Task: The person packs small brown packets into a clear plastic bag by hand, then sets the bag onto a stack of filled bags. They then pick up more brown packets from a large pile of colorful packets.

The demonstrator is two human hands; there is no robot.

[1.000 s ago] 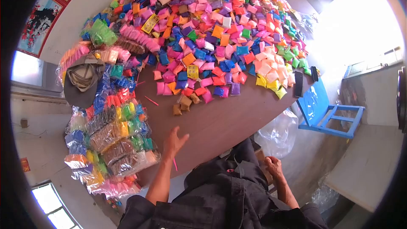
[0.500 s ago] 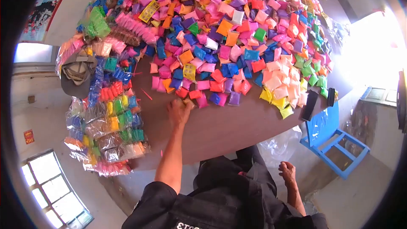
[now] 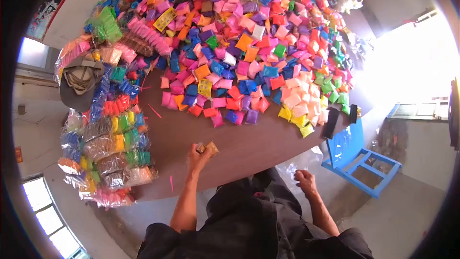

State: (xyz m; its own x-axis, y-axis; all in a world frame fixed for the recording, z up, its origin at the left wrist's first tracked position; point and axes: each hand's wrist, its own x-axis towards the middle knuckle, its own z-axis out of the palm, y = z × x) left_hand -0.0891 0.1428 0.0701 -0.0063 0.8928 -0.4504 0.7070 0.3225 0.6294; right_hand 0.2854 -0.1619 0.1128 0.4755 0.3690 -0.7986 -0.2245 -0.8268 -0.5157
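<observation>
Left hand [image 3: 197, 156] closed in a grip, right hand [image 3: 305, 182] loosely curled.
Left forearm [image 3: 186, 204] reaches forward; right forearm [image 3: 324, 214] angles inward, the two hands well apart.

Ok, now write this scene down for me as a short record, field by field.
Left hand: holding brown packets over the table
Right hand: curled, off the table's near edge; contents unclear
Far side: heap of loose coloured packets
Left side: clear-wrapped packet bundles, with a dark cap on them
Loose on table: thin pink strips
Right of table: blue frame
</observation>
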